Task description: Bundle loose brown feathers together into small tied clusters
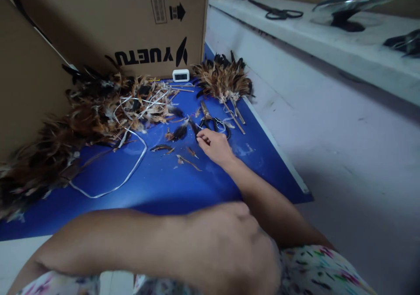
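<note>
My right hand (215, 147) reaches over the blue mat, its thumb and index finger pinched together on a narrow dark feather (193, 128). Just beyond it lie scissors (206, 113) with dark handles, partly behind the hand. Close to me, my left hand (229, 247) is blurred and curled, back upward; whatever its fingers hold is hidden. Loose feathers, including a dark fluffy one (180, 132) and a thin brown one (190, 162), are scattered left of my right hand.
A long heap of brown and black feathers (95, 111) with white string (141, 157) covers the left side. A feather bundle on sticks (226, 78) lies against the wall. Behind stand a small white digital clock (180, 75) and a cardboard box (131, 19). More scissors (284, 14) rest on the ledge.
</note>
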`<state>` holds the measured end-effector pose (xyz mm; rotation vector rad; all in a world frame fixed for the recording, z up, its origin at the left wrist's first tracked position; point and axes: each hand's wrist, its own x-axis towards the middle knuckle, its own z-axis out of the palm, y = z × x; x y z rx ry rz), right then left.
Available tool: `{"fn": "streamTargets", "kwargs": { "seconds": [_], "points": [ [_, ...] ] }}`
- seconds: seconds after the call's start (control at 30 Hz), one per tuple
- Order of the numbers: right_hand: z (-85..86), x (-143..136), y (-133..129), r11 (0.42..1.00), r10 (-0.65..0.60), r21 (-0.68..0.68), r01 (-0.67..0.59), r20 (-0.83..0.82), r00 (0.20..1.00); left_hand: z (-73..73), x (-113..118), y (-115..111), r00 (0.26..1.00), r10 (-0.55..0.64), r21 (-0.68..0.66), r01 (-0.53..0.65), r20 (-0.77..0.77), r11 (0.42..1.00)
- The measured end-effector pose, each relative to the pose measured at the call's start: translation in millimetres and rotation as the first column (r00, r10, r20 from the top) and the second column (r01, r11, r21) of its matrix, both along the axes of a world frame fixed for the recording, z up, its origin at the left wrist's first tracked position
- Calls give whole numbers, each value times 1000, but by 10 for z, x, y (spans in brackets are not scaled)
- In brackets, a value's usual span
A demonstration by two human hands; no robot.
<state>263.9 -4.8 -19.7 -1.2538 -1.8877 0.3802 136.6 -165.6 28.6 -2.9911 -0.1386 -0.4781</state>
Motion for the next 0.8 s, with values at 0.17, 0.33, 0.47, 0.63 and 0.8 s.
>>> {"fn": "streamTargets", "kwargs": {
  "seconds": [0.17, 0.33, 0.47, 0.63, 0.8],
  "points": [
    [29, -18, -27, 999, -41, -17, 42, 62, 997, 55, -202, 868, 979, 187, -74, -182, 78, 981],
    [-31, -17, 9, 999, -39, 21, 38, 66, 997, -374, -418, 1078, 945, 291, -93, -279, 149, 956],
    [-87, -9, 37, 999, -42, 27, 41, 44, 998, -522, -484, 1213, 931, 311, -25, -312, 193, 950],
    [-116, -14, 52, 997, -37, 63, 35, 29, 999, -567, -493, 1250, 927, 280, -17, -285, 248, 958],
    [-116, -61, 34, 990, -31, 138, 22, 68, 997, -588, -482, 1250, 930, 253, -1, -262, 266, 965]
  ]
}}
